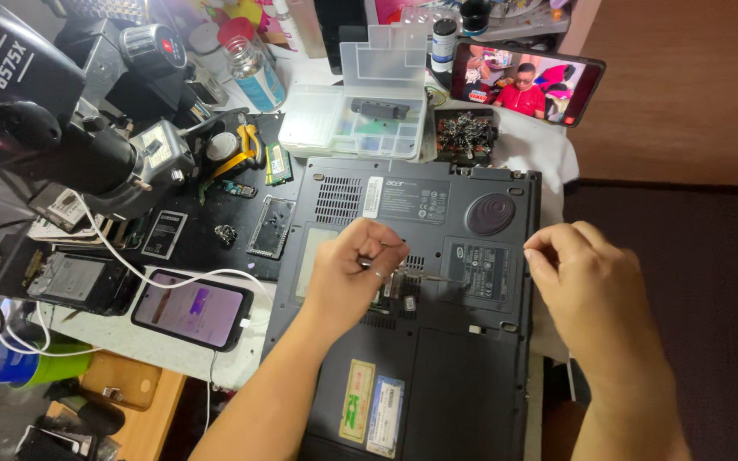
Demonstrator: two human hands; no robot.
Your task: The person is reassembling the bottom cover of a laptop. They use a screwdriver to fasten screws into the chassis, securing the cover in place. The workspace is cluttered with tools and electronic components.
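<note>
My left hand is curled nearly closed around a thin metal tool, pinched between thumb and fingers, its tip lying on the underside of a dark laptop turned bottom-up on the table; the tip rests near the laptop's middle, just beside a small open slot in the base. My right hand hovers over the laptop's right edge with thumb and forefinger pinched together; whether anything small sits between them I cannot tell. Just behind the laptop's far edge stands a clear plastic parts box with its lid up, and to the right of that box a phone leans showing a video. Left of the laptop, a second phone lies face-up with a white cable plugged in, near loose circuit boards on a black mat. A black microscope looms over the table well left of the laptop.
</note>
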